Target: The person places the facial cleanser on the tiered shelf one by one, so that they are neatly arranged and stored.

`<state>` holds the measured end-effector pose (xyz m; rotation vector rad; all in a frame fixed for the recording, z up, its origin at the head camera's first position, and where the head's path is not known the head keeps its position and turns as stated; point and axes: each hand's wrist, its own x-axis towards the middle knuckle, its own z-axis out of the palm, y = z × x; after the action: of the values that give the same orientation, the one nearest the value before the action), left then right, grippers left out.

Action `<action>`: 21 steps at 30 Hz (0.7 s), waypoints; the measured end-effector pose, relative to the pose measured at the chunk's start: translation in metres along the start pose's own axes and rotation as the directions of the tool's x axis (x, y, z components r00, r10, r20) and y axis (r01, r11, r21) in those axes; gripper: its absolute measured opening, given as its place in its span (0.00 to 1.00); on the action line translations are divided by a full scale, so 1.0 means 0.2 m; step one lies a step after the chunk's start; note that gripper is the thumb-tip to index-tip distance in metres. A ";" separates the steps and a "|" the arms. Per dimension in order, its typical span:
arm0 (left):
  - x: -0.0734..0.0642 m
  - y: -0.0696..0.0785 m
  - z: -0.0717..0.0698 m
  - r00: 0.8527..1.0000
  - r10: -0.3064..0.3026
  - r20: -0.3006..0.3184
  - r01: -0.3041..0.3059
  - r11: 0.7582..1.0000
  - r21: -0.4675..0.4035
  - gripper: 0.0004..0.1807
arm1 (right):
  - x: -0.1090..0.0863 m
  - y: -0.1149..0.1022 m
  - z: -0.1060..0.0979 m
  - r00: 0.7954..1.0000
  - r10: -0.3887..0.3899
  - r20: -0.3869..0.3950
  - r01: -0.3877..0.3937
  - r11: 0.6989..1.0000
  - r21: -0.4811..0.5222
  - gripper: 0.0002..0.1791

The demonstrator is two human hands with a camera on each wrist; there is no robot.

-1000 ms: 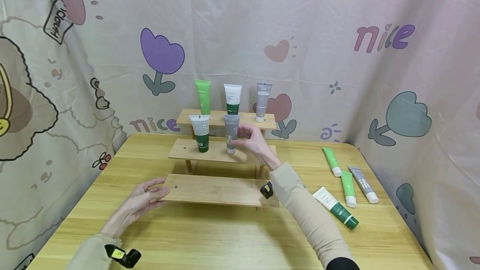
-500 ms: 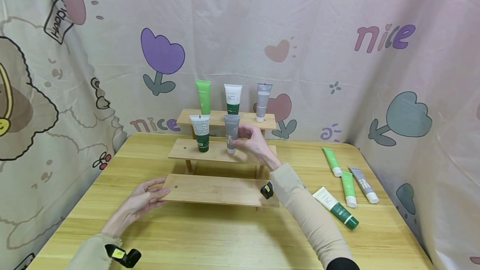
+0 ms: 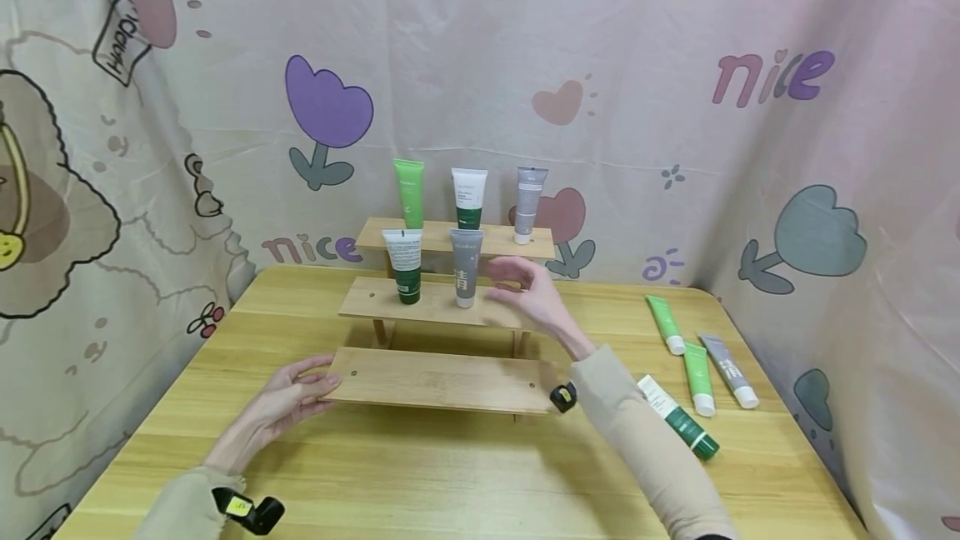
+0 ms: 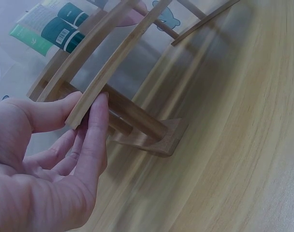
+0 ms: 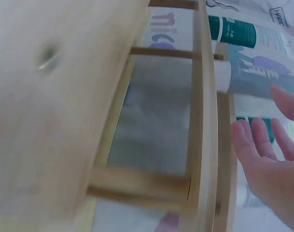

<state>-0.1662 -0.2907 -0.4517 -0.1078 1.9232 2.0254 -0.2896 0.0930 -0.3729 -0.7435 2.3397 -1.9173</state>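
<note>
A three-tier wooden display stand (image 3: 442,379) stands on the table. My left hand (image 3: 288,398) pinches the left end of its lowest shelf; in the left wrist view the thumb lies above the board and a finger beneath. On the middle shelf, a grey tube (image 3: 465,269) stands upright on its cap, right of a white-and-green tube (image 3: 406,265). Just right of the grey tube is my right hand (image 3: 534,294), fingers loosely bent, holding nothing. The right wrist view also shows a gap between these fingers and the grey tube (image 5: 258,79).
Upright on the top shelf are a green tube (image 3: 410,194), a white-and-green tube (image 3: 469,198) and a grey tube (image 3: 529,205). Several more tubes lie at the table's right, among them a white-and-green one (image 3: 678,417) beside my right sleeve. A printed curtain (image 3: 630,40) hangs behind.
My right hand has let go of the grey tube and moved a little to the right. The tube stays upright on the middle shelf. My left hand keeps its grip on the lowest shelf.
</note>
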 end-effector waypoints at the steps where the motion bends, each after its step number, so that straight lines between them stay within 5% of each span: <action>1: 0.00 0.00 0.00 1.000 -0.003 -0.002 0.003 1.000 0.003 0.44 | -0.02 0.01 -0.03 1.000 -0.009 -0.005 0.009 1.000 -0.006 0.28; 11: 0.00 -0.01 0.00 1.000 0.001 0.006 -0.002 1.000 0.016 0.44 | -0.32 0.12 -0.35 0.998 -0.053 -0.029 0.053 0.998 -0.020 0.28; 21: 0.00 -0.01 -0.01 1.000 0.014 0.021 -0.015 1.000 0.014 0.44 | -0.68 0.30 -0.71 0.999 -0.025 -0.045 0.014 0.972 -0.234 0.25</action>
<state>-0.1667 -0.2927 -0.4539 -0.0688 1.9300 2.0142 -0.2334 0.2830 -0.4310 -0.7447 2.6287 -1.7032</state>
